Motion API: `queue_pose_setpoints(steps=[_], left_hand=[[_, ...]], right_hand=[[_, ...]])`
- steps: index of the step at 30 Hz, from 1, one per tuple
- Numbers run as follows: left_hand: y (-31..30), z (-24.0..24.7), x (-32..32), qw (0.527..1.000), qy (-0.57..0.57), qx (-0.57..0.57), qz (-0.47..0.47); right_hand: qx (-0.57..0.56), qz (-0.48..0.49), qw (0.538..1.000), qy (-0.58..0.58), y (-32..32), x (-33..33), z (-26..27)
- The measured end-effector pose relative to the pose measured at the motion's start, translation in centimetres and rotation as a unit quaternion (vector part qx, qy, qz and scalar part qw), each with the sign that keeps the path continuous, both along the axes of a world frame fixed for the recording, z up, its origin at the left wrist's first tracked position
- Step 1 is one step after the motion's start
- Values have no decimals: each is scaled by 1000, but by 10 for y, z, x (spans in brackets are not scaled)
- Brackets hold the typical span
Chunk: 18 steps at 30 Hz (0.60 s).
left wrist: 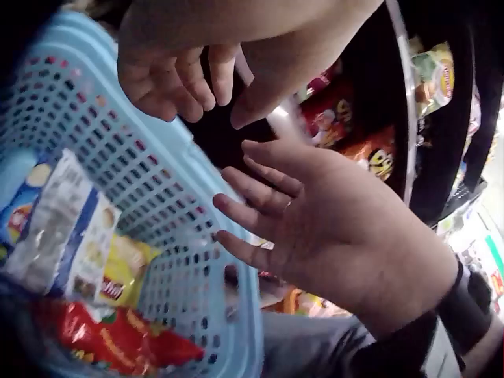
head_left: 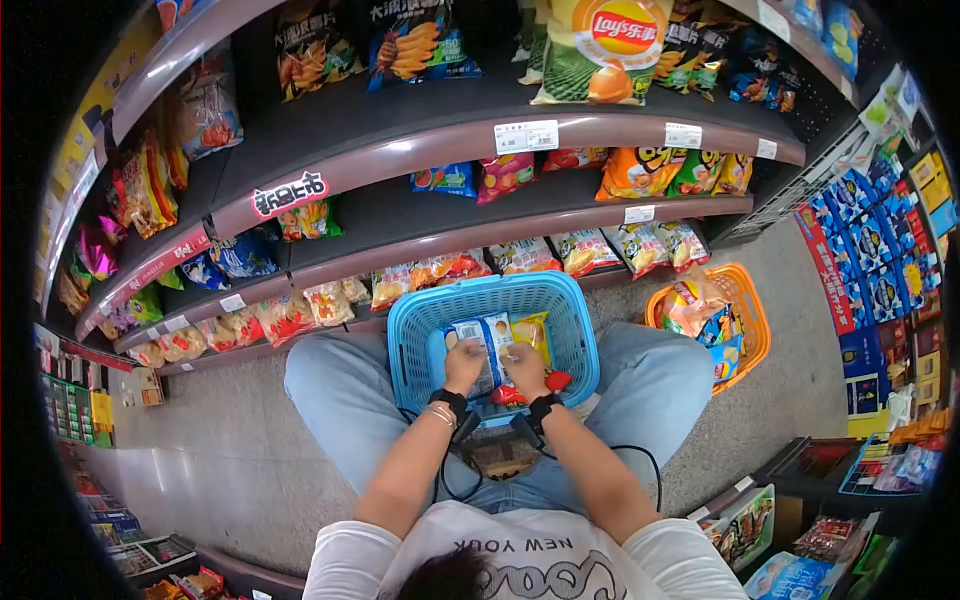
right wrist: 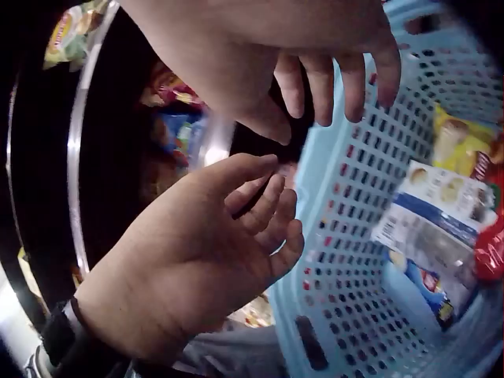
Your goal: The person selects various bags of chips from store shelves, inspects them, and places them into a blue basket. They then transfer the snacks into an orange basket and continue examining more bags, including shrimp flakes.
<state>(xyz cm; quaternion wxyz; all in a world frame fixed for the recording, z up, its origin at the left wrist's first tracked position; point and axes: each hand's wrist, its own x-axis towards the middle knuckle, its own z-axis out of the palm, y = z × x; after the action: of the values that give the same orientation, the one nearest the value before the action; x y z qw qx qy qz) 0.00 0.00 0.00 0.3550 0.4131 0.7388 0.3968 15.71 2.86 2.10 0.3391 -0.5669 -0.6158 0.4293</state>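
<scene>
A light blue plastic basket (head_left: 401, 370) sits between the person's knees. Over it are the left hand (head_left: 463, 365) and the right hand (head_left: 525, 368), side by side with their fingertips facing each other. In the left wrist view, the left hand (left wrist: 185, 59) hangs at the top with loosely bent fingers, and the right hand (left wrist: 315, 228) faces it, fingers relaxed. Nothing shows between them. Below lie a white-and-blue snack bag (right wrist: 429, 213), a yellow bag (right wrist: 461, 146) and a red bag (left wrist: 118, 339), inside the basket and apart from both hands.
An orange basket (head_left: 755, 330) holding snack bags stands beside the right knee. Ahead, curved shelves (head_left: 400, 155) carry many chip bags, including a large Lay's bag (head_left: 605, 50). More stocked displays (head_left: 860, 260) rise at the right. Cables (head_left: 650, 455) run from both wrists.
</scene>
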Motion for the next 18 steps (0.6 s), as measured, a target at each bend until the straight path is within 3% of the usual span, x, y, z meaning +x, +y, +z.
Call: queue_pose_setpoints(steps=[2,5,9,12,13,15,17,18], left_hand=[[-12,-25,8,993,-73,-78,41],[-24,-43,-6,980,-47,-185,58],[-23,-67,-5,978,-89,-176,64],[-26,-88,-6,977,-126,-163,45],[-25,-90,-5,977,-155,-138,43],[-30,-109,-4,969,-97,-218,57],[-26,-101,0,957,-11,-284,52],[-26,-95,-3,961,-55,-268,44]], right_hand=[[-13,-4,999,36,-14,17,-15],[-51,-5,997,-55,-19,14,-72],[-67,-7,996,-57,1,18,-93],[-54,-5,992,-117,9,13,-74],[-67,20,994,-81,13,16,-109],[-114,65,983,-131,23,10,-76],[-127,104,977,-137,31,8,-85],[-135,123,973,-140,33,7,-91]])
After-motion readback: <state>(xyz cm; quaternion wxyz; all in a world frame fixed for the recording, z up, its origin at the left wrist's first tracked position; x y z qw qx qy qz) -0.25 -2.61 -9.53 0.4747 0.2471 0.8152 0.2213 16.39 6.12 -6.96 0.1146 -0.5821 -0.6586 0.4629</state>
